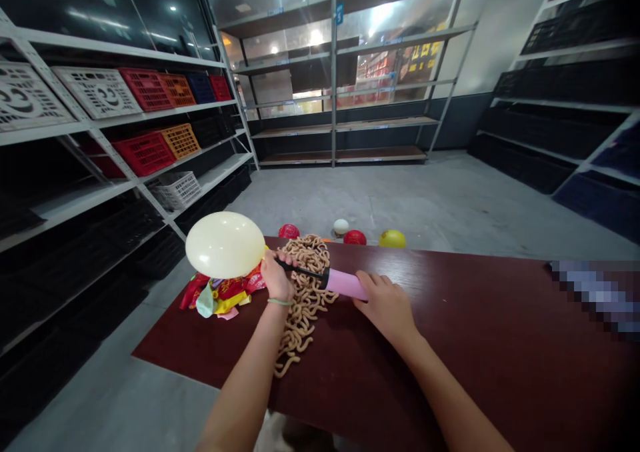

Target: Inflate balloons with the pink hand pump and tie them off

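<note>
Held a round cream rubber balloon [225,245] onto the black tip [300,269] of a long pink plastic pump [347,284], lying sideways, with the shut left grip [277,277]; cupped the part-closed right grip [385,305] round its other end

Between the 2 hands [277,275] [385,309], the pink pump [347,284] blocks passage; the right side of the maroon table [500,345] offers room.

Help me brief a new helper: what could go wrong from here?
The left hand alone pinches the cream balloon onto the pump's black nozzle, so the neck might slip and the balloon deflate. The balloon looks well filled, so more pumping by the right hand on the pink barrel could burst it.
</note>
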{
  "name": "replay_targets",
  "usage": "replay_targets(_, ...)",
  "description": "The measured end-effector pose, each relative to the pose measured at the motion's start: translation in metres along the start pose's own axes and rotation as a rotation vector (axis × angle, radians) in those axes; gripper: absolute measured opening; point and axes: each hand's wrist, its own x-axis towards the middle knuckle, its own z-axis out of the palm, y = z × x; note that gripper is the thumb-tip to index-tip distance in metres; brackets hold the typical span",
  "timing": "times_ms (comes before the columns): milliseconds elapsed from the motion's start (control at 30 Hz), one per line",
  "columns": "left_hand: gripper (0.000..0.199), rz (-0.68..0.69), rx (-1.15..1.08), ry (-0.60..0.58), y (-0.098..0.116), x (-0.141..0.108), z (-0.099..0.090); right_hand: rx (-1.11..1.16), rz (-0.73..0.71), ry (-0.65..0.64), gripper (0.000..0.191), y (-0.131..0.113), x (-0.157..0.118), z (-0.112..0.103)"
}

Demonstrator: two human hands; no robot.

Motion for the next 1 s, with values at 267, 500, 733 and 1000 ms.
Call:
replay_targets(267,0.021,0.052,-0.032,0.059,0.010,0.011,-0.008,-0.037,0.033,-0.004,0.034,0.000,0.000,-0.004)
replay_targets(500,0.020,-0.026,0.072,-0.045,-0.029,-0.023,0.003,0.041,0.067,-0.021,0.036,-0.028,-0.009,0.002)
replay_targets(733,0.023,-0.029,0.120,-0.070,-0.032,-0.022,0.002,0.121,0.049,-0.079,0.037,-0.026,-0.007,0.004)
replay_targets(1000,0.030,0.051,0.033,-0.036,-0.020,-0.017,0.005,0.121,0.018,-0.095,0.039,-0.030,-0.005,-0.001)
